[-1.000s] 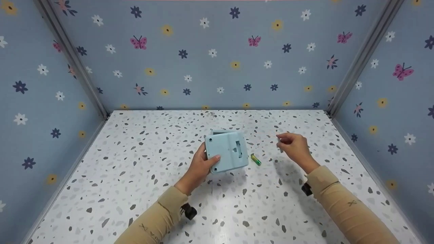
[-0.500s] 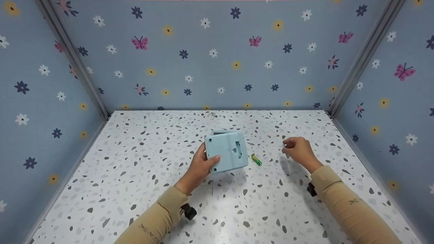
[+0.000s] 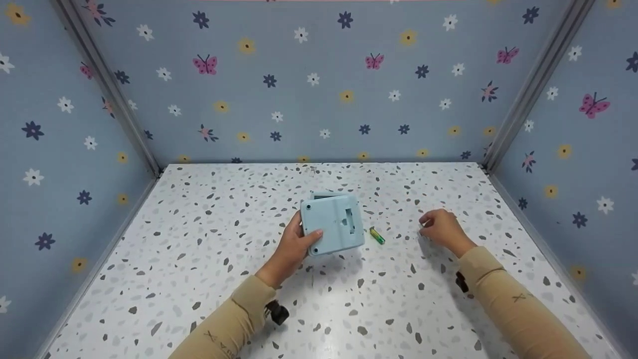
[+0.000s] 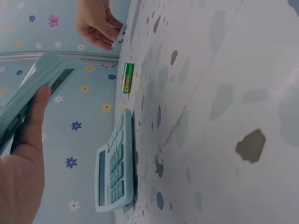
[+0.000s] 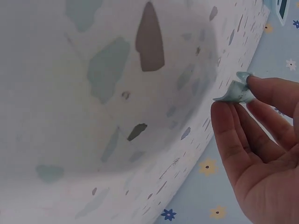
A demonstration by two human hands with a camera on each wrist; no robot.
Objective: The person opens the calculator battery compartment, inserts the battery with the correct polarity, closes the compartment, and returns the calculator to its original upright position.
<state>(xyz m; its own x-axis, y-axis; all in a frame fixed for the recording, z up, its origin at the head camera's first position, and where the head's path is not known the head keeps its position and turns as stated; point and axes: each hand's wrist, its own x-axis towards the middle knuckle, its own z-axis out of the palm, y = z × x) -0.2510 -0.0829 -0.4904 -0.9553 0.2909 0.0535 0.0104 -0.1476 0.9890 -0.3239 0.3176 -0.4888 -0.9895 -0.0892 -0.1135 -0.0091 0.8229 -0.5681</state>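
Observation:
My left hand (image 3: 291, 247) grips a light blue calculator (image 3: 329, 224) above the table, its back turned up and the battery slot uncovered, with the thumb on the back. Lying keys up on the table in the left wrist view is a second calculator (image 4: 117, 165), mostly hidden below the held one in the head view. A green and yellow battery (image 3: 377, 236) lies to the right of the held calculator. Farther right, my right hand (image 3: 443, 230) pinches a small light blue plastic piece (image 5: 238, 92) between thumb and fingers, just over the table.
The white speckled table (image 3: 199, 279) is bounded by a flowered back wall (image 3: 319, 89) and similar side walls. Grey metal posts stand at the two far corners.
My right hand has moved to the right and slightly nearer to me, with the small piece in its fingers. The left hand and its calculator have barely moved.

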